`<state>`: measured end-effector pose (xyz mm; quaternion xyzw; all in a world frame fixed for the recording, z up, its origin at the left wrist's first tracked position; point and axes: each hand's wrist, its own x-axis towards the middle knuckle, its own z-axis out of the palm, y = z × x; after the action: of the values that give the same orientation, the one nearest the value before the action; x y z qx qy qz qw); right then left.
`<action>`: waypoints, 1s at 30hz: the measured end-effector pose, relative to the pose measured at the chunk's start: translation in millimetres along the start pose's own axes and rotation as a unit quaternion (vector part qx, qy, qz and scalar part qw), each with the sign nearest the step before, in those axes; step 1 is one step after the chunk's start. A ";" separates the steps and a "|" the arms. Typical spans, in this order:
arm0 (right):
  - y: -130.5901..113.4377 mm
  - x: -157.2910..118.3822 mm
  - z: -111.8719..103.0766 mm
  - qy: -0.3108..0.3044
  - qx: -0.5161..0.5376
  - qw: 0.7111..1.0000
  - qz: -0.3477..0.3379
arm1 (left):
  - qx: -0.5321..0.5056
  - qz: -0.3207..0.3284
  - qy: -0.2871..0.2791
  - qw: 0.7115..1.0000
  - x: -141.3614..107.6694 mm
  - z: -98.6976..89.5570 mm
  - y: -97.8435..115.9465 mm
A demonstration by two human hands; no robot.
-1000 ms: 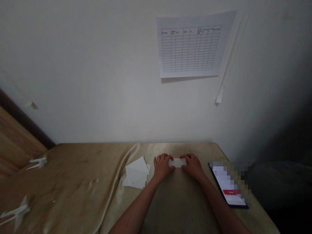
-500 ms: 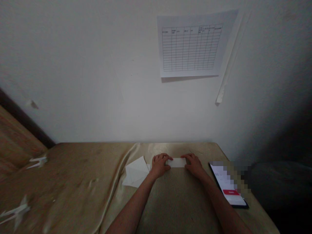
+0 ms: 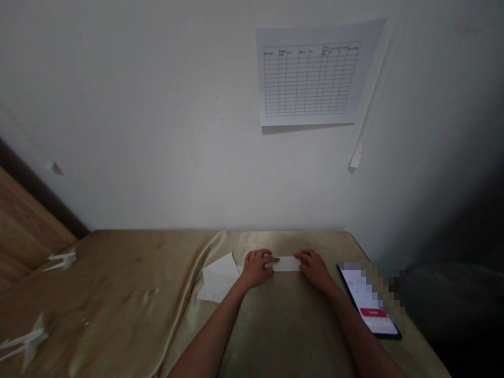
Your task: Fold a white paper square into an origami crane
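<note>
A small white paper strip (image 3: 286,264) lies flat on the cloth-covered table between my two hands. The fingers and thumb of my left hand (image 3: 258,268) are on its left end, and those of my right hand (image 3: 313,266) are on its right end. Some of its edges are hidden under the fingertips. Several white paper pieces (image 3: 219,278) overlap on the cloth just left of my left hand.
To the right lies a phone (image 3: 368,302) with a lit screen. Two white folded paper shapes (image 3: 63,259) (image 3: 29,338) sit at the far left. A printed table sheet (image 3: 311,79) hangs on the wall behind the cloth-covered table (image 3: 118,294).
The fingers of my left hand have shifted slightly on the left end of the strip. My right hand has hardly moved.
</note>
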<state>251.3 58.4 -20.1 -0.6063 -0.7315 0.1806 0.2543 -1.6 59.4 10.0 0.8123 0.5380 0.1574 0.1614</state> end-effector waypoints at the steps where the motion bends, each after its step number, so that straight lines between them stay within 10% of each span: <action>1: -0.3 -1.2 -0.1 0.002 0.000 1.000 -0.002 | -0.002 -0.001 -0.001 1.000 -0.3 -0.9 0.4; 30: -2.1 -11.2 -1.7 0.024 -0.009 0.999 -0.022 | -0.029 -0.012 0.033 0.999 -3.0 -1.0 9.2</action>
<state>252.2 47.0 -19.3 -0.5966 -0.7397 0.1542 0.2704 4.5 53.3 14.7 0.7950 0.5479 0.1982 0.1690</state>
